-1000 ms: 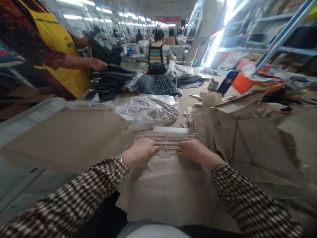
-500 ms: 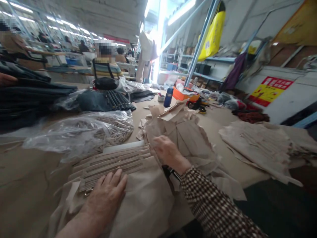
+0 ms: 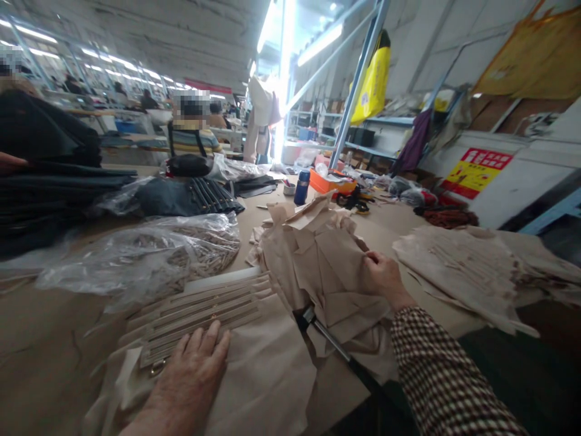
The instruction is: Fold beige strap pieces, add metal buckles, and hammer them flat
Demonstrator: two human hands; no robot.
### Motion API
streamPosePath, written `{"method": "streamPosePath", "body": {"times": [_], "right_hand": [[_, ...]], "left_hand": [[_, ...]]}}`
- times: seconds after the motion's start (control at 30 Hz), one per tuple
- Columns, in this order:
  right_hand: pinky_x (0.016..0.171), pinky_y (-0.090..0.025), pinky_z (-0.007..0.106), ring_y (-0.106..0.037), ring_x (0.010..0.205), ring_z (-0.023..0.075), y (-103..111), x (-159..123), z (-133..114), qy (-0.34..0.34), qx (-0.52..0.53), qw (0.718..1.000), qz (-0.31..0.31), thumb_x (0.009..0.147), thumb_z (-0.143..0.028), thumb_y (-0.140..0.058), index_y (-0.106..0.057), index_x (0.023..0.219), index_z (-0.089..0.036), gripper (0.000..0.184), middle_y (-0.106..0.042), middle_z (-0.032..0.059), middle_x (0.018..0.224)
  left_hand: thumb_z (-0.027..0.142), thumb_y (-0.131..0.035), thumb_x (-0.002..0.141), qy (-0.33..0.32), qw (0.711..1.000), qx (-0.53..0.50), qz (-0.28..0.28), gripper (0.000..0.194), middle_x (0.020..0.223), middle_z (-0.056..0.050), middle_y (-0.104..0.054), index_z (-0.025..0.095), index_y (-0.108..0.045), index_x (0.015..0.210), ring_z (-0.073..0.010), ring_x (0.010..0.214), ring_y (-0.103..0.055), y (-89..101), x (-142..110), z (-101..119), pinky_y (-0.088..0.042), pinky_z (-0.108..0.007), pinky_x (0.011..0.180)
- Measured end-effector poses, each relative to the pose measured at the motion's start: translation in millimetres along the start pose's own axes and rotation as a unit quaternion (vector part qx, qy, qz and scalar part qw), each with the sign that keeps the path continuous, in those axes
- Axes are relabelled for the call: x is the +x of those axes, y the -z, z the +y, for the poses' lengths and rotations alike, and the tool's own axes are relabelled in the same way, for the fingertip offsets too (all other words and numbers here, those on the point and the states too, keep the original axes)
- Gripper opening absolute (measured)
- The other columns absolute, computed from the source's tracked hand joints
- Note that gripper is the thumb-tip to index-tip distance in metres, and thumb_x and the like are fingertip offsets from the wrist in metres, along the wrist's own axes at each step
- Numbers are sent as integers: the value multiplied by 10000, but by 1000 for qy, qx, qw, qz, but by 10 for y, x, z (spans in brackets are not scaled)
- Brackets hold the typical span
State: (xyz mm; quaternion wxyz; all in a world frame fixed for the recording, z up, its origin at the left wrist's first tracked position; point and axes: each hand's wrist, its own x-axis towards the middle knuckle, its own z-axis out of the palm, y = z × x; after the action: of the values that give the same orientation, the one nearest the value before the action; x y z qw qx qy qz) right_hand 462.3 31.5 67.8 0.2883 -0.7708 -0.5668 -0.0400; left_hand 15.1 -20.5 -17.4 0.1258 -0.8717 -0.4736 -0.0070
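Observation:
My left hand (image 3: 195, 363) lies flat on a stack of beige fabric pieces (image 3: 267, 363), fingers stretched out just below the zipper strips (image 3: 204, 315). A metal zipper pull (image 3: 158, 367) shows beside its wrist. At the right edge of a loose pile of beige cut fabric (image 3: 331, 260), my right hand (image 3: 385, 278) pinches a fabric piece between thumb and fingers. Between the stack and the pile runs a metal rod (image 3: 333, 340) with black ends; I cannot tell what it belongs to.
A clear plastic bag (image 3: 136, 248) of beige strips lies on the left. Dark garment pieces (image 3: 190, 197) and a blue flask (image 3: 302, 186) stand behind. More beige fabric (image 3: 463, 260) lies right. At far left, a person's hand (image 3: 11, 162) touches dark fabric.
My right hand has moved right, from the near left side of the loose pile to its right edge, uncovering the metal rod. My left hand stays on the stack. Dark fabric at far left has risen.

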Motion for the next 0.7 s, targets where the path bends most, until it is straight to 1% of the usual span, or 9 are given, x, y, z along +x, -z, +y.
{"method": "streamPosePath", "body": {"times": [0.1,0.17,0.23,0.3,0.37,0.43,0.5,0.6,0.7], "right_hand": [[751,-482,312,-654,800,213,141,-206,-406,93,65,991,-65,859,-292,-477,-690,939,-164,260,-718,84,854],[728,-497,277,-656,779,179,185,-367,-650,178,150,957,-176,884,-316,-510,-690,1000,-177,255,-720,54,881],[700,-515,255,-665,770,160,175,-446,-761,219,214,915,-263,921,-357,-503,-667,1114,-186,306,-725,41,919],[704,-522,255,-672,782,158,121,-388,-701,174,179,941,-229,946,-375,-464,-652,1154,-186,338,-726,43,920],[776,-513,289,-667,873,183,44,-223,-521,95,96,982,-133,947,-319,-432,-650,1133,-147,334,-717,89,978],[860,-483,322,-641,984,215,-37,-38,-326,38,21,997,-70,900,-255,-472,-642,1121,-109,315,-689,149,1082],[868,-467,326,-631,1003,229,-109,85,-197,23,-4,997,-75,863,-232,-505,-632,1123,-92,321,-675,179,1108],[766,-454,294,-642,863,212,-164,120,-159,14,-28,996,-85,858,-269,-516,-649,1015,-137,245,-701,134,948],[665,-403,284,-606,731,197,-100,77,-231,14,-46,995,-84,867,-297,-498,-618,823,-177,175,-658,89,765]], "left_hand": [[102,-394,887,3,1000,2,7,474,1365,-142,-577,234,-649,1264,-337,1163,-600,-3,-1,2,-474,-516,986],[104,-392,891,3,1000,6,7,471,1367,-144,-575,235,-651,1261,-336,1160,-602,2,5,3,-479,-516,982],[112,-386,895,0,1000,10,5,467,1370,-149,-571,230,-651,1262,-340,1163,-600,18,12,6,-482,-522,978],[112,-378,896,-5,1000,14,1,473,1370,-151,-570,224,-646,1269,-343,1169,-597,47,18,12,-488,-521,971],[90,-365,891,-2,1000,18,-7,489,1365,-151,-575,219,-645,1271,-339,1166,-600,81,21,26,-493,-514,968],[75,-357,889,6,1000,24,-11,499,1368,-153,-572,215,-644,1272,-337,1173,-598,111,22,47,-486,-512,978],[74,-362,887,15,999,26,-16,499,1378,-150,-564,219,-643,1272,-336,1188,-589,131,22,69,-469,-517,1000],[97,-382,885,21,999,17,-31,487,1385,-138,-561,226,-632,1283,-331,1203,-581,151,28,79,-460,-516,1013],[129,-411,876,20,999,-16,-44,465,1380,-146,-564,210,-632,1278,-329,1194,-587,203,53,28,-471,-510,1002]]}}
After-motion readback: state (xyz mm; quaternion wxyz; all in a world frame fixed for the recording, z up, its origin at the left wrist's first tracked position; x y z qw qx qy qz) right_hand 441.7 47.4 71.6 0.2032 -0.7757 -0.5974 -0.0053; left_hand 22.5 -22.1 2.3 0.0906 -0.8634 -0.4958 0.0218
